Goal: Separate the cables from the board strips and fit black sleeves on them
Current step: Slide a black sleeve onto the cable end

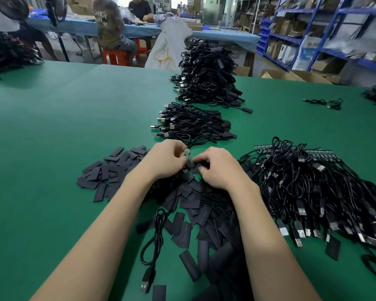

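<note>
Hands are meeting at the centre of the frame, over the loose black sleeves (195, 205) you are working above on the green table (63, 127). Your left hand (165, 159) is curling its fingers round a small green board end (186, 152) of a cable (195, 143), which is trailing up toward the small cable pile (191, 123) just above. Your right hand (217, 168) is pinching one black sleeve (193, 167) between thumb and bent fingers, just below the board end; whether the two are touching is hard to tell. Cables on board strips (313, 183) are lying heaped at the right of the frame, near your right forearm. A taller cable stack (208, 72) is sitting in the upper centre. One loose cable (154, 242) is lying between your forearms at the lower centre.
</note>
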A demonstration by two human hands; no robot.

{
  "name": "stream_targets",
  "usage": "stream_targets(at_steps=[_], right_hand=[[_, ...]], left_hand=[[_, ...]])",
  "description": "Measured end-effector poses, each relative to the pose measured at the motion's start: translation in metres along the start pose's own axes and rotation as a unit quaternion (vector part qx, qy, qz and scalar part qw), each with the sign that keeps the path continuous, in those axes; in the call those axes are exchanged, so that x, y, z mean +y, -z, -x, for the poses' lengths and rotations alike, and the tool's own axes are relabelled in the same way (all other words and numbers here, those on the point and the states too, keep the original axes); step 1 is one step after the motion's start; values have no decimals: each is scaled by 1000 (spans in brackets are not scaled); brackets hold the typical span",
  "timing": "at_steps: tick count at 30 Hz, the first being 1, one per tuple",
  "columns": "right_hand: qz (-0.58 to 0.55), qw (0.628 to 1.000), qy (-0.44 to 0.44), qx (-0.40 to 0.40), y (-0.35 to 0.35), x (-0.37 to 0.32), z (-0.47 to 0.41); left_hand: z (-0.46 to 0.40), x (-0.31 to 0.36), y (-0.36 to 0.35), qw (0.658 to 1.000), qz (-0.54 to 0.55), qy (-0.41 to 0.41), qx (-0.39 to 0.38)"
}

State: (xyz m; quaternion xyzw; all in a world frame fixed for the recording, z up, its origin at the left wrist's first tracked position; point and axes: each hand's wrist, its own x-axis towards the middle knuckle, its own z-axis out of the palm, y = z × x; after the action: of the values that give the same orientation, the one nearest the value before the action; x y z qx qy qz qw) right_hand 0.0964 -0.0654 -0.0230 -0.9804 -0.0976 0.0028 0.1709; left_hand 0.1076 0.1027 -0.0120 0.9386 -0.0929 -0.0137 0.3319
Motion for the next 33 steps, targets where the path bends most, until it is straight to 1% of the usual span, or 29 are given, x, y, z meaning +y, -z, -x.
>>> stream_targets(at_steps=[1,3,6,10,12,16,20,25,28,33], right_hand=[[-23,1000,-9,-1,2,2,1],[-50,998,-26,-16,6,6,3],[-72,996,-37,-42,10,11,3],[-88,994,-31,-61,15,15,7],[-111,992,-23,-58,19,16,9],[-173,983,-15,-66,29,20,13],[-197,977,-3,-87,33,22,16],[-219,970,-8,-104,33,25,18],[-271,956,-17,-109,33,27,19],[-319,943,-33,-92,26,27,16]], left_hand=[[1,0,-2,1000,-5,-19,9],[2,0,-5,999,-14,-44,1],[2,-1,-5,998,-36,-54,-12],[2,0,-2,998,-33,-54,-11],[2,0,-1,998,-25,-49,-13],[1,0,-1,999,23,-46,-16],[2,4,-6,996,36,-80,6],[3,4,-10,996,39,-70,-39],[3,3,-8,993,82,-66,-52],[3,5,-8,972,220,-50,-63]])
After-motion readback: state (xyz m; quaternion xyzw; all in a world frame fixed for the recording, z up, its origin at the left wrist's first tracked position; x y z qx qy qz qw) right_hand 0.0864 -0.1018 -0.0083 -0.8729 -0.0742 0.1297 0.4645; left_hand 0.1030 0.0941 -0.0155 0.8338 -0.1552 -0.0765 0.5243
